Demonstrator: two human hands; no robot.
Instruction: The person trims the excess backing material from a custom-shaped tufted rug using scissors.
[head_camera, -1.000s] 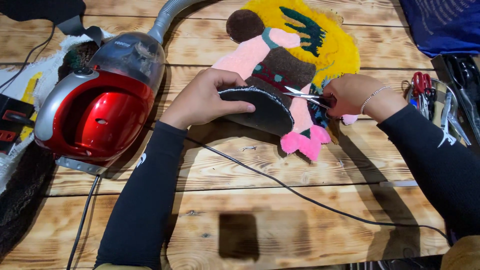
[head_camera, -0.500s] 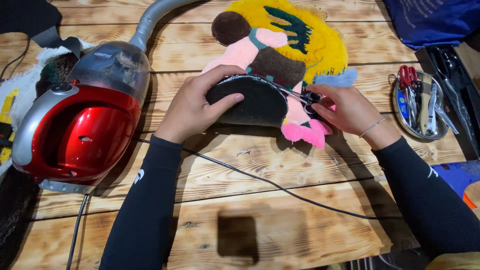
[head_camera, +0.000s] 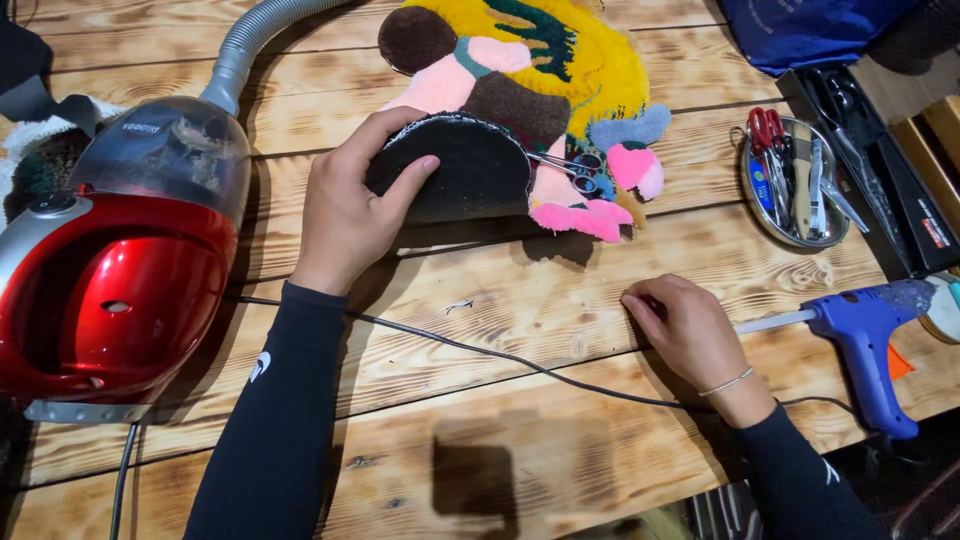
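My left hand (head_camera: 352, 205) grips the folded-over dark backing (head_camera: 470, 170) of a tufted rug (head_camera: 540, 60) with yellow, pink, brown and green pile, holding its edge up off the wooden table (head_camera: 500, 420). Small scissors (head_camera: 572, 167) lie on the rug beside the fold. My right hand (head_camera: 685, 335) rests on the table nearer me, fingers curled around the end of a white glue stick (head_camera: 772, 321) that sticks out of a blue glue gun (head_camera: 868, 330).
A red vacuum cleaner (head_camera: 110, 290) with a grey hose (head_camera: 250, 40) stands at the left. A black cord (head_camera: 480, 352) crosses the table. At the right sit a round metal tray (head_camera: 796, 180) of tools, a black tool case (head_camera: 880, 150) and blue fabric (head_camera: 810, 30).
My right hand has left the scissors on the rug and moved down to the glue stick by the glue gun. My left hand stays on the folded rug.
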